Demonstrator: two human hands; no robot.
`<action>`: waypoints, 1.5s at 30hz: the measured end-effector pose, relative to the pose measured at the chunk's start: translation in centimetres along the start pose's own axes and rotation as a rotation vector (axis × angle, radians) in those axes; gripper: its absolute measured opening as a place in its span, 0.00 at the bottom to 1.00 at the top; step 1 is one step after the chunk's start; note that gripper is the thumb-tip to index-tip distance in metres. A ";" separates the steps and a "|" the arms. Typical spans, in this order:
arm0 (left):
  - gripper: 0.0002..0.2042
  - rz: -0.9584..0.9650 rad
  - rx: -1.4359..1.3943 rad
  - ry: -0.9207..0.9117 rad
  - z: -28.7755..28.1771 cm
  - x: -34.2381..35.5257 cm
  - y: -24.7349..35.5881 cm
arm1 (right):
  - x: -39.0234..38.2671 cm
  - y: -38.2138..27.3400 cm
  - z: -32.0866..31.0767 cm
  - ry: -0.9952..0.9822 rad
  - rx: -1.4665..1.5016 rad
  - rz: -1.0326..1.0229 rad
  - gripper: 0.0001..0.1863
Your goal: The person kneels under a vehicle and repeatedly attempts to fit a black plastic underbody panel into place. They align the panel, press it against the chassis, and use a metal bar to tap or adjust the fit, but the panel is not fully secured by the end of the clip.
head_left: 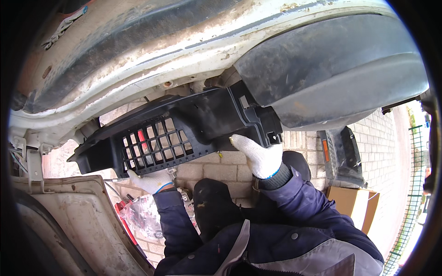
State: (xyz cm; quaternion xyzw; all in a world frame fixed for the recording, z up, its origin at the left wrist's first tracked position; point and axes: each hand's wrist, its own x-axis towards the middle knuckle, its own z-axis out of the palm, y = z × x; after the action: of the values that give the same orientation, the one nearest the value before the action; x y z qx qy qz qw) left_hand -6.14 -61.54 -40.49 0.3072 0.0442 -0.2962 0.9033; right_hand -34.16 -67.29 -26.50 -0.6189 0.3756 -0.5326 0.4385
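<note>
A black plastic vehicle step panel [209,110] with a square-holed grid tread spans the space beneath the white door sill. My left hand [151,181], in a white knitted glove, grips its lower edge beside the grid, with the fingers partly hidden behind it. Near the panel's right end, my right hand [260,157] wears the same kind of glove. Its thumb lies on the front face and the other fingers are out of sight behind the edge. The panel's upper edge is close under the sill [152,73]; whether they touch I cannot tell.
A dark grey fender [331,69] bulges at the upper right. The open door [78,221] stands at lower left, near a clear plastic bag [142,215] and a red bar. Another black step part [340,154] with an orange reflector lies right, beside a cardboard box [347,202].
</note>
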 end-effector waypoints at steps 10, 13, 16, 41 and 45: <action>0.28 -0.047 0.033 0.086 1.6 -1.9 1.0 | 0.2 -0.8 -0.6 -0.055 -0.284 -0.106 0.11; 0.28 -0.033 0.027 0.099 1.0 -1.7 0.9 | 0.1 -0.6 -0.7 -0.065 -0.429 -0.194 0.13; 0.28 -0.026 0.039 0.117 0.1 -1.1 0.7 | 0.2 -0.3 -1.5 -0.156 -0.692 -0.411 0.15; 0.32 -0.078 0.016 -0.009 -2.0 0.1 -0.4 | -1.2 -1.8 -2.0 -0.172 -0.347 0.154 0.11; 0.32 -0.071 0.004 0.021 -2.5 0.5 -0.4 | -1.9 -1.2 -2.4 -0.157 -0.359 0.120 0.16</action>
State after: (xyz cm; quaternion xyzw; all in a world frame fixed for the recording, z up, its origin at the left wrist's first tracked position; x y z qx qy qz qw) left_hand -5.72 -60.62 -42.85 0.3105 0.0639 -0.3250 0.8910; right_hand -36.80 -65.48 -25.92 -0.7034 0.4651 -0.3802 0.3800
